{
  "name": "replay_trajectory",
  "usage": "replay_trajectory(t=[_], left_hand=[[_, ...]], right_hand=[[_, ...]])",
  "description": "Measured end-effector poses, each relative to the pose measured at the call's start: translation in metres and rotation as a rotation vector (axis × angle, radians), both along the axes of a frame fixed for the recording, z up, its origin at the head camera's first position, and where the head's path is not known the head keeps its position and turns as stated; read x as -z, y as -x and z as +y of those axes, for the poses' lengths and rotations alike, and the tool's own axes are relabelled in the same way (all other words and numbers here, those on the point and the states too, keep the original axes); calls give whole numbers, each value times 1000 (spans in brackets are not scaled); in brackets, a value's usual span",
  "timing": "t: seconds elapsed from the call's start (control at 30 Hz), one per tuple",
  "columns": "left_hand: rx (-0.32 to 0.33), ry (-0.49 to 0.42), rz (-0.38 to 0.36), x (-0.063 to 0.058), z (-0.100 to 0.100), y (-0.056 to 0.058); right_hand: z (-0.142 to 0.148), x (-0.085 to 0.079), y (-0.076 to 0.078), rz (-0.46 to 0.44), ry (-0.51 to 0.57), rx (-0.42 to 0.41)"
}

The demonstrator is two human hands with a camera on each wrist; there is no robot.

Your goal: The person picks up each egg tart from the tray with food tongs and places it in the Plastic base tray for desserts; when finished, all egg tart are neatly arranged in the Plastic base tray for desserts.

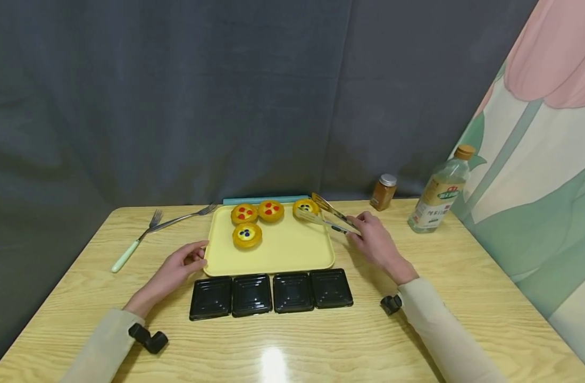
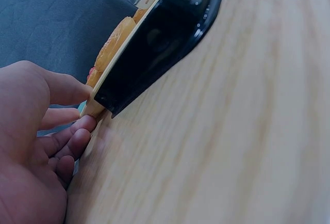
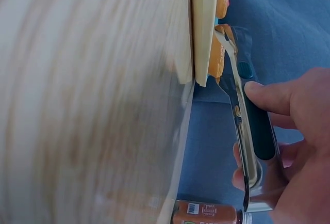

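At the left edge of the yellow tray, my left hand pinches the rim between thumb and fingers, as the left wrist view also shows. My right hand grips metal tongs with dark handle pads. Their two tips stand on either side of a blueberry-topped tart in the tray's back right corner. Whether the tips press on it I cannot tell. Another blueberry-topped tart and two red-topped tarts sit on the tray's left half.
Several square black plastic dishes line the tray's front side. Two forks lie crossed at left. At the back right stand a small brown jar and a large bottle. A dark curtain hangs behind the table.
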State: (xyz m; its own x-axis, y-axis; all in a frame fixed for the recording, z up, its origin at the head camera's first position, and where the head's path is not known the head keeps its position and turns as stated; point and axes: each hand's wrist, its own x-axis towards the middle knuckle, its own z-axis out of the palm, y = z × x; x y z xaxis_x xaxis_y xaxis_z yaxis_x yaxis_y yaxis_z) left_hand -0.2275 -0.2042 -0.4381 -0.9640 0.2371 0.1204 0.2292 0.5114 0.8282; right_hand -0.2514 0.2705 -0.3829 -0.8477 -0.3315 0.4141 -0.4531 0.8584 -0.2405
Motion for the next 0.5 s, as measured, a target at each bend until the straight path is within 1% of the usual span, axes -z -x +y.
replay_trajectory(t=[0.23,0.4,0.5], left_hand=[[-7,-17,-20,-1,2,1],[-13,-33,-34,-2,3,-1],[-22,-23,-38,-1,2,-3]], right_hand=[[2,-3,0,14,-7,-9],[0,-5,-2,11,0,-19],[-1,-3,-3,2,4,-18]])
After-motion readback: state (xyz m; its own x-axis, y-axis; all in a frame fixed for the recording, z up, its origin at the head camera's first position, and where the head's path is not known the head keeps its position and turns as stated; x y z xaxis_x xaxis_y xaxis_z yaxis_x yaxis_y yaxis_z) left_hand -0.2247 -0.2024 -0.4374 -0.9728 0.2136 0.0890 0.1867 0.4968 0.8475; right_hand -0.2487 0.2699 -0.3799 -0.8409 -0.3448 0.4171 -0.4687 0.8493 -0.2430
